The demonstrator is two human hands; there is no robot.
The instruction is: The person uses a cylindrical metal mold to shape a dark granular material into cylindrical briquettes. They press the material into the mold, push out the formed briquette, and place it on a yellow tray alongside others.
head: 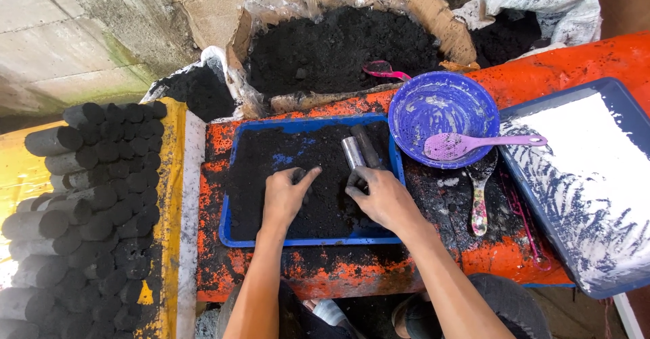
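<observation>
A blue tray [233, 176] full of black powder sits on an orange bench. My left hand [286, 195] rests palm down on the powder with its fingers spread. My right hand [379, 193] grips the near end of a metal tube [352, 151], which lies in the tray's right part beside a black cylinder [367, 144]. Both hands are smeared with black dust.
A blue bowl [433, 105] holding a pink perforated spoon [467, 143] stands to the right, a dirty spoon [479, 197] below it. A tray of white powder [589, 176] lies far right. Stacked black cylinders [88, 204] fill the left. A cardboard box of black powder [338, 48] sits behind.
</observation>
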